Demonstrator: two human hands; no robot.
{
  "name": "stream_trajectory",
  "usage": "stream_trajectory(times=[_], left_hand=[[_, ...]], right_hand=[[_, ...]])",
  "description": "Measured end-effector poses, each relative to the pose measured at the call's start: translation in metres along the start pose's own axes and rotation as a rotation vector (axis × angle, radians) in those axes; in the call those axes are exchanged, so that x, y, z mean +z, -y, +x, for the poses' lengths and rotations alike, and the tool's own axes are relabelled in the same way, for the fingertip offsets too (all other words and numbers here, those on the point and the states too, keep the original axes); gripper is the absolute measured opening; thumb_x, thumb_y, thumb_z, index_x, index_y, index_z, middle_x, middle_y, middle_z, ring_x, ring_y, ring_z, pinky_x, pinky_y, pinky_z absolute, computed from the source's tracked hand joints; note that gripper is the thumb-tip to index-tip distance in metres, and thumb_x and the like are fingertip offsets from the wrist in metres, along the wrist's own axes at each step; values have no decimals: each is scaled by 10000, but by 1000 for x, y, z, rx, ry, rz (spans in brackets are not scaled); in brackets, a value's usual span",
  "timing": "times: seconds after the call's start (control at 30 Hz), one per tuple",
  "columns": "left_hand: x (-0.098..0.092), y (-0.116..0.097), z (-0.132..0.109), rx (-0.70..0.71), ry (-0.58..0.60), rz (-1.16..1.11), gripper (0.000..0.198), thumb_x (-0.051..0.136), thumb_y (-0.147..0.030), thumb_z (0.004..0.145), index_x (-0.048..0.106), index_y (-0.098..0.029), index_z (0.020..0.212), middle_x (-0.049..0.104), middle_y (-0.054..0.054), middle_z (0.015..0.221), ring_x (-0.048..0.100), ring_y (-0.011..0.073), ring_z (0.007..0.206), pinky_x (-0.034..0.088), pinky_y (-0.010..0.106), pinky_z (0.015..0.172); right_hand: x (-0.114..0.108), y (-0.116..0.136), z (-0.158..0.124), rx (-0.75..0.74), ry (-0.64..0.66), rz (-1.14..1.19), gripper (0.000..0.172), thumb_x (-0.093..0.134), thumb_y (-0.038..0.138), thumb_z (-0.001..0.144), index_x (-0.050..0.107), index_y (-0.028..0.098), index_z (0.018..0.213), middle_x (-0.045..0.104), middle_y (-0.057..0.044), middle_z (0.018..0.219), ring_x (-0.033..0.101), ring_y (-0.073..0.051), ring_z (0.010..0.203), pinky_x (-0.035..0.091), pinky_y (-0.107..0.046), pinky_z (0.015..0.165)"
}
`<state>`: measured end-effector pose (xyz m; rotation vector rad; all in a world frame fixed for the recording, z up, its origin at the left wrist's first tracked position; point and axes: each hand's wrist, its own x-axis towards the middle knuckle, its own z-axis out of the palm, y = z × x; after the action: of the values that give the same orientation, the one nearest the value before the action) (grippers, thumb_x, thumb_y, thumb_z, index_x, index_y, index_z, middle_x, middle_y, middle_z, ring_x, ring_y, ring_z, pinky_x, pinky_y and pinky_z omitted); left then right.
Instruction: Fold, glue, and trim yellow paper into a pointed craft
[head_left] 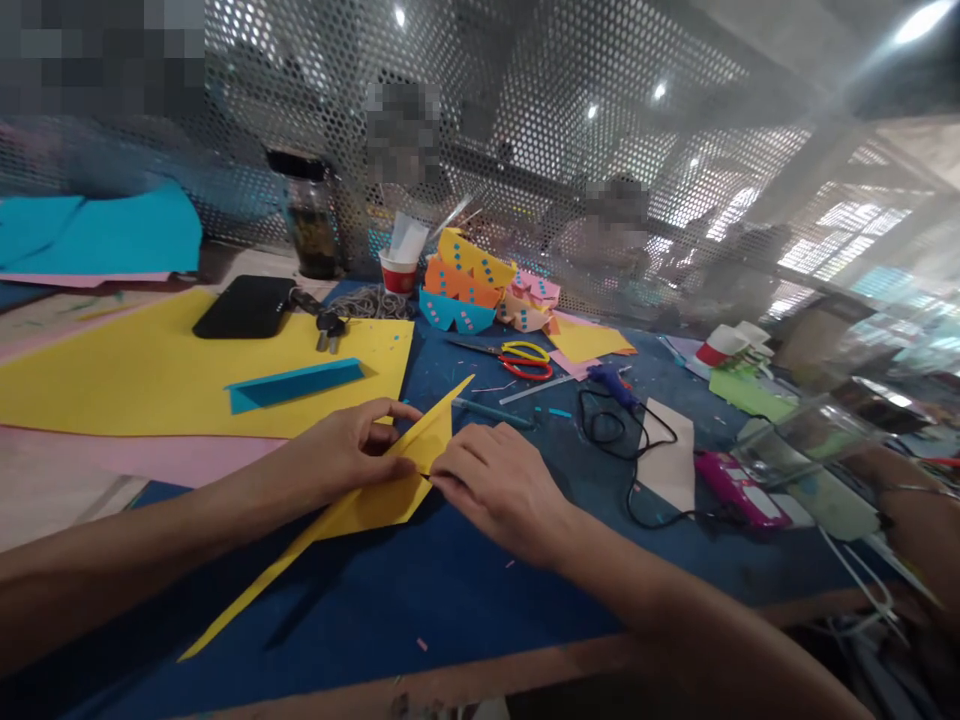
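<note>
In the head view, a folded piece of yellow paper point(375, 510) is held up at a slant over the blue tabletop. My left hand point(360, 445) grips it from the left, thumb in front and fingers partly hidden behind. Against its right edge, my right hand point(502, 480) is closed with the fingertips pinched on the paper. A small slit or notch shows by those fingertips. Behind the hands lies a folded blue paper strip point(296, 385) on a large yellow sheet point(172, 385). Scissors point(517, 358) with red and yellow handles lie beyond my right hand.
Cut paper shapes with small squares point(457, 312) stand at the back, near a red-and-white cup point(399, 272). A black phone point(245, 306), keys point(328, 325) and a jar point(311, 220) are at left. At right lie a corded glue gun point(611, 385) and another person's arm point(915, 490).
</note>
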<state>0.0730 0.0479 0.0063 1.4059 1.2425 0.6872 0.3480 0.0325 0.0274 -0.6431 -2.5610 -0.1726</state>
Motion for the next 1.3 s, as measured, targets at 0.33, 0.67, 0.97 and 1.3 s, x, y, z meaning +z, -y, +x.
stream_trajectory(times=[0.33,0.67,0.97,1.3], left_hand=[[-7,11,-37,154,-157,440,636,752,-743,934,802,-303,1391,839,47,919,762,289,750,520,371,682],[-6,-7,-28,165,-40,233,493,842,-605,814,815,-283,1187,815,27,854,804,296,825,617,363,770],[-3,9,-26,217,-85,313,358,758,-587,917,774,-271,1084,872,22,945,823,271,879,619,367,812],[-8,13,-31,530,-160,596,241,642,-388,1113,850,-266,1113,871,33,1174,812,253,1046,629,347,920]], right_hand=[[0,10,-1,-94,77,34,253,600,311,1292,788,196,1167,848,-67,1106,728,-216,971,442,-404,796],[-7,17,-2,-149,75,-21,153,662,173,1228,782,204,1139,833,-53,1061,707,-215,938,431,-402,782],[-5,21,-1,-49,74,6,257,599,244,1279,763,195,1088,823,-45,1021,716,-217,926,416,-405,807],[6,26,-3,100,46,141,166,695,247,1233,770,187,1097,833,-53,1024,743,-219,925,431,-385,815]])
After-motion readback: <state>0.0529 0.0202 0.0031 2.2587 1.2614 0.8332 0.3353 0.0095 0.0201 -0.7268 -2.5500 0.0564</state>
